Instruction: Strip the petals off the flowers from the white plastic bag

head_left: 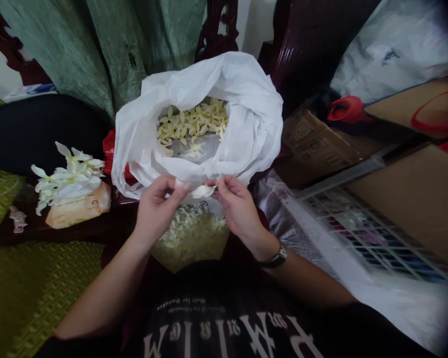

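Watching this from across the room, and honestly it looks fiddly. The person's left hand (159,211) and right hand (239,211) are both up in front of them, holding a single white flower (201,191) between them, right by the near lip of a white plastic bag (252,112). Both grips are closed, thumb and fingertips pinched on either side of the flower, so it's clamped from two sides and not resting on anything.

Inside the bag there's a heap of pale yellow petals (192,122). Off to the left, a loose bunch of white flowers (69,179) sits on a tan packet (78,206) on the dark wood counter (18,233). Nearer in, just under the hands, is a mound of pale flower bits (190,236), though I can't quite tell what it's sitting in.

As for what could go wrong, the flower looks thin, so too hard a pinch could tear or bruise it. If either grip slips, bits could fall into the near mound instead of the bag and mix the two lots. The bag's mouth is soft and slumping too, so a knock from a wrist could fold it in or spill those petals. The wristwatch (276,258) on the right wrist might snag the plastic as well.
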`<state>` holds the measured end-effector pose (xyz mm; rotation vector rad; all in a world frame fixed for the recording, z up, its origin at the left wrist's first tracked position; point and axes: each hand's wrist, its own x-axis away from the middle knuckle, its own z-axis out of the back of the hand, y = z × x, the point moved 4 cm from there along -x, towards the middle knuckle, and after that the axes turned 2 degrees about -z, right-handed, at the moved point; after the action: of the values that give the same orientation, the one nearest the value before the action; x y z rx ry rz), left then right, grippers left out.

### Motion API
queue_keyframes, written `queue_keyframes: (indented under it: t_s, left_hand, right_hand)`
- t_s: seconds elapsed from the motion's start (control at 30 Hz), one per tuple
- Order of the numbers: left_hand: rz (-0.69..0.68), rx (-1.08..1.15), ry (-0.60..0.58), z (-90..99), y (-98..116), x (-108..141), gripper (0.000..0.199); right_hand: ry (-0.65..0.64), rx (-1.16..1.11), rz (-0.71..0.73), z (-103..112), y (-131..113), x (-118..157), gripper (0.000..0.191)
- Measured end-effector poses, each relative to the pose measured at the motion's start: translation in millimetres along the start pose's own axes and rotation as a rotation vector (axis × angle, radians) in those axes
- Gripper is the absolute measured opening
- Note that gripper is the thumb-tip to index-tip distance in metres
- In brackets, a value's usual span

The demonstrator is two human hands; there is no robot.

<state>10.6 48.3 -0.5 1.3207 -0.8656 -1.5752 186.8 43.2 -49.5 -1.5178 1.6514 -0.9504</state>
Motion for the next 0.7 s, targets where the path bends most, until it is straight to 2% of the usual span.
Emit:
queue_keyframes:
  t_s: [0.13, 0.2, 0.27, 0.43, 0.6, 0.7]
  left_hand:
    - [0.046, 0.080, 0.174, 25.2, -6.0, 0.8, 0.029]
    - [0.082, 0.067, 0.201, 35.7, -8.4, 2.0, 0.028]
    - [0.105, 0.008, 0.135, 40.6, -8.9, 2.5, 0.026]
    - [0.120, -0.147, -0.176, 31.5, -5.0, 0.8, 0.024]
    - [0.121, -0.053, -0.268, 20.1, -2.6, -2.3, 0.029]
    - [0.191, 0.027, -0.279, 16.9, -6.9, -0.8, 0.035]
  right_hand:
    - [0.120, -0.080, 0.096, 23.5, -14.9, -15.2, 0.027]
    - [0.145, -0.063, 0.118, 31.5, -21.1, -19.1, 0.025]
    - [0.110, 0.006, 0.102, 32.0, -23.9, -18.6, 0.023]
    - [-0.025, 0.134, -0.020, 14.3, -17.7, -5.6, 0.028]
    - [-0.114, 0.154, -0.074, -0.3, -12.4, 3.2, 0.030]
    - [-0.161, 0.186, -0.086, -3.6, -10.6, 5.7, 0.028]
